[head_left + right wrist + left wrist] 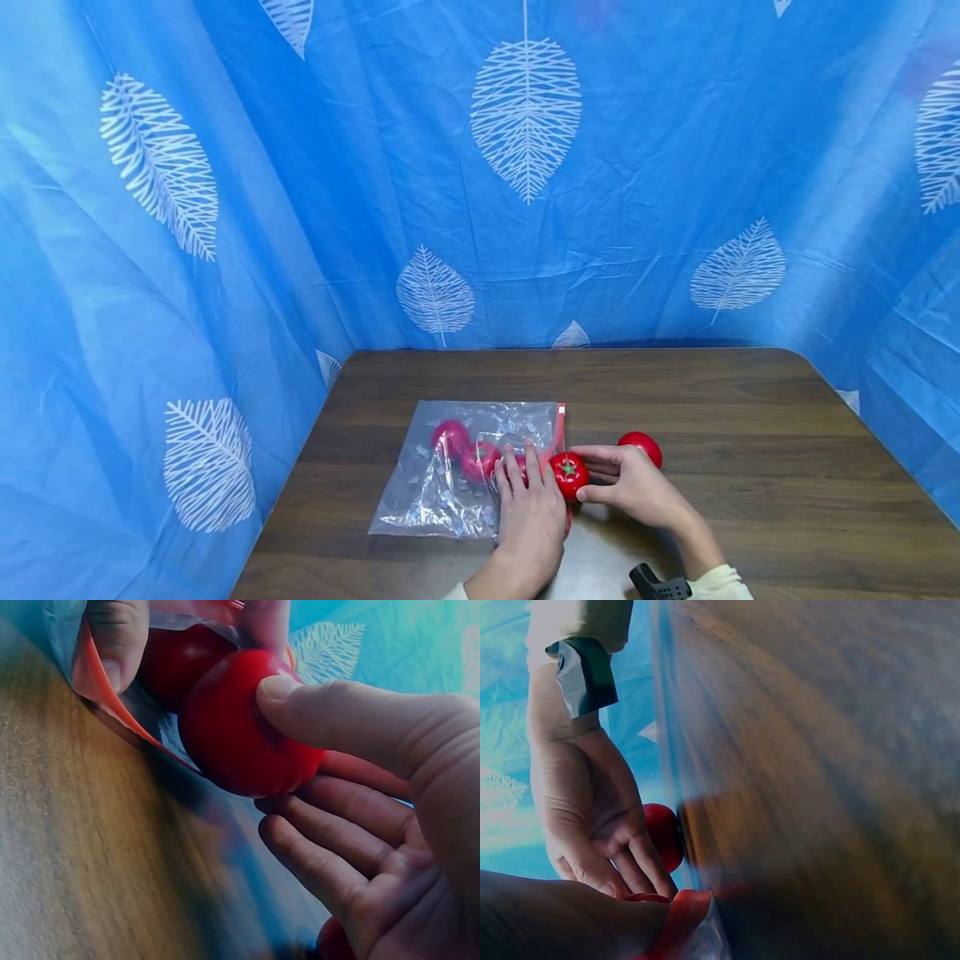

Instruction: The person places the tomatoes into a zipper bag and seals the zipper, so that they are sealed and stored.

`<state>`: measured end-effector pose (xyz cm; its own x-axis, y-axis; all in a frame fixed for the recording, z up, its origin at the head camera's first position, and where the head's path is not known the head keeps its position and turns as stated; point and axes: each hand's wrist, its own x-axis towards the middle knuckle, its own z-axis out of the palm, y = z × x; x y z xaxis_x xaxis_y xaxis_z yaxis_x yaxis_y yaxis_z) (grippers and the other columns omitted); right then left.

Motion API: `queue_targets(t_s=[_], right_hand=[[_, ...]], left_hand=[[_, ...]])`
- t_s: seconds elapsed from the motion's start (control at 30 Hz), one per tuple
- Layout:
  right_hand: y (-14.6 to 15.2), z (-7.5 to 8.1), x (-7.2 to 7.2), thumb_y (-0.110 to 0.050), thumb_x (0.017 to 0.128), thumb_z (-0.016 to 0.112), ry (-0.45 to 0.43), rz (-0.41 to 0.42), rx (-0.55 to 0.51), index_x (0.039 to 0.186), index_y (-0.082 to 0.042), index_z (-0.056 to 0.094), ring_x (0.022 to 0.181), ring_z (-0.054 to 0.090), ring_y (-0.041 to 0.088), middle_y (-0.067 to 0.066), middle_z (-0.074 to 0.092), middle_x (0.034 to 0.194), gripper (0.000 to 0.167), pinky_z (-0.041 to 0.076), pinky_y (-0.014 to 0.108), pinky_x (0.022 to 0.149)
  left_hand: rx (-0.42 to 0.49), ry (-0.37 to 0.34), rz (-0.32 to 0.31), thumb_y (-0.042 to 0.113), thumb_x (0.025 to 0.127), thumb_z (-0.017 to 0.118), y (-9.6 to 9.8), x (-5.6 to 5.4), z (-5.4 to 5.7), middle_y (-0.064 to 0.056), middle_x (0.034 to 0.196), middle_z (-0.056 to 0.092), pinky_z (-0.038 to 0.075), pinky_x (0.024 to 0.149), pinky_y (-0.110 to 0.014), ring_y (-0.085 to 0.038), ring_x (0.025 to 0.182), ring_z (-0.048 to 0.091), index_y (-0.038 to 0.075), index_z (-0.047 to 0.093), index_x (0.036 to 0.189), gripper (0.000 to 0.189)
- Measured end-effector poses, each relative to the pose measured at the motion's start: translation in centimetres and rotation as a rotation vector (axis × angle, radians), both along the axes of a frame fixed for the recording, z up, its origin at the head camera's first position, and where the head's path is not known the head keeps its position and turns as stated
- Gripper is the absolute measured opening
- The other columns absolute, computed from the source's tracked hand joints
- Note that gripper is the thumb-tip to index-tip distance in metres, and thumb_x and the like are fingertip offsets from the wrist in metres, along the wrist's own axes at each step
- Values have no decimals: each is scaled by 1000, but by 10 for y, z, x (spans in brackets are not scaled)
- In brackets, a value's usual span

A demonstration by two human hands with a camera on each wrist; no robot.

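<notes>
A clear zip bag (420, 508) with a red-orange edge lies flat on the table, its mouth facing right. Inside show red tomatoes, one at the back (450, 437), one beside it (478, 461), and another partly under the left fingers. My left hand (531, 525) holds the bag at its mouth, fingers over the top, thumb at the orange rim in the right wrist view. With thumb and fingertips my right hand (641, 487) pinches a green-stemmed tomato (568, 477) at the opening. It appears against a tomato (180, 660) inside in the right wrist view.
Behind the right hand, one loose tomato (643, 447) sits on the brown wooden table (720, 417). A blue curtain (600, 250) with white leaf prints hangs past the table's far and left edges. A black strap device (660, 583) is on the right wrist.
</notes>
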<state>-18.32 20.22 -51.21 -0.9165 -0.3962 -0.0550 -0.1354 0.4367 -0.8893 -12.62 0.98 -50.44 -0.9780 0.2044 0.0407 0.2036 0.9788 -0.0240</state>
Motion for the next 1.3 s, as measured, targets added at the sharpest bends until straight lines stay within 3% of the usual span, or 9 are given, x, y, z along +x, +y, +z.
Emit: queue_targets(t_s=[0.23,0.4,0.73,1.0,1.13,1.3], right_hand=[[-9,-1,-1,-28,85,96,19,-69,31,144,-7,70,126,75,39,20,73,142,69,65,43,97],[-14,-5,-2,-26,84,97,38,-97,38,145,-6,70,127,74,41,20,73,143,69,64,44,98],[-27,-10,-10,-20,86,95,96,-143,66,144,-9,72,127,75,36,16,74,143,63,61,47,103],[-42,-11,-12,-18,86,95,141,-230,114,147,-9,69,128,74,38,16,73,144,67,60,52,105],[-44,-10,-10,-19,87,94,152,-247,147,149,-9,68,128,74,39,16,73,145,68,59,54,107],[-40,-7,-8,-22,87,95,165,-247,192,149,-11,69,130,73,39,15,72,146,68,58,56,108]], left_hand=[[-23,44,4,46,71,101,0,1,-2,-21,165,51,41,125,-64,-54,152,46,2,55,157,107],[-23,57,2,44,78,97,0,2,-3,-21,164,52,41,125,-64,-54,152,47,2,57,156,97],[-48,266,-3,25,98,75,2,8,-7,-18,155,62,47,120,-60,-50,144,56,2,63,149,57],[-52,240,-20,32,96,79,2,9,-7,-20,157,60,47,120,-62,-51,145,55,5,66,147,59],[-51,255,-17,34,99,77,2,8,-7,-19,157,60,47,119,-61,-50,145,56,3,65,148,59],[-51,219,-23,33,101,74,2,7,-6,-20,159,59,46,121,-62,-50,147,54,4,65,148,56]])
